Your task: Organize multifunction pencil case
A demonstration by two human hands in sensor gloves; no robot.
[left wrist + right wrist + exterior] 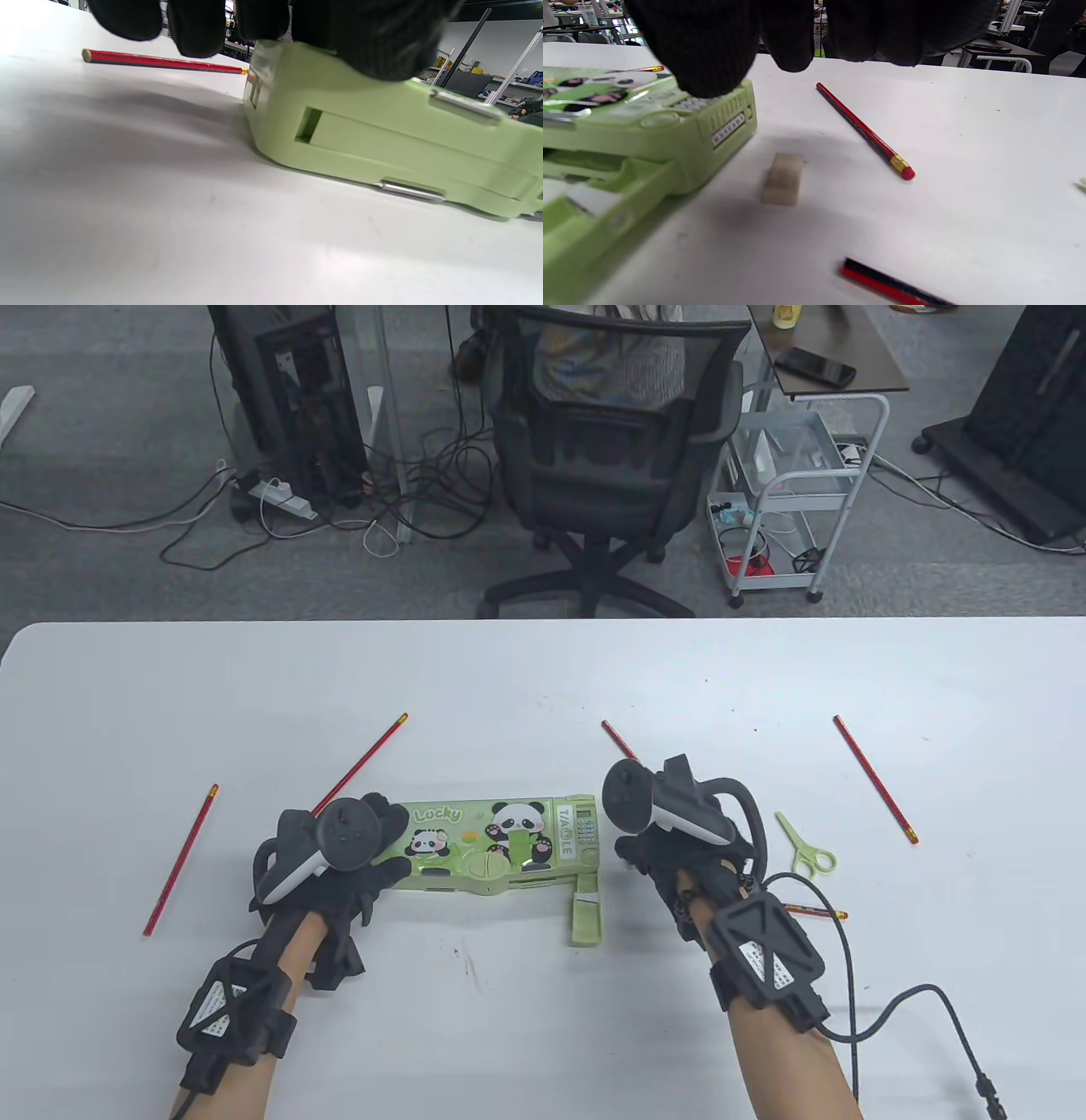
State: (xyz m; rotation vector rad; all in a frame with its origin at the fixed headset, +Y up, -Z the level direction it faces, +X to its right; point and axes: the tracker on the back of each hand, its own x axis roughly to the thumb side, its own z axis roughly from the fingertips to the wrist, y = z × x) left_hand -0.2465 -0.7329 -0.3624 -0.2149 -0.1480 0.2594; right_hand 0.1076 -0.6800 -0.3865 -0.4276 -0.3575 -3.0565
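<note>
Green pencil case (pixel 501 848) lies mid-worktop (pixel 543 1027), left hand (pixel 339 857) pressing its left end, right hand's (pixel 670 831) fingers curled loosely above its right corner, holding nothing; steady it while sliding the side drawer (pixel 587 912) shut squarely.

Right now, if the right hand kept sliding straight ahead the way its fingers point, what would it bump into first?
Probably the red pencil just beyond the right hand; depth is unclear. The pencil case sits beside it.

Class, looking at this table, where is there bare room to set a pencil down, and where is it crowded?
Bare: the table's far strip and the near middle between the forearms. Crowded: around the pencil case, with its drawer, eraser, scissors and both hands.
</note>
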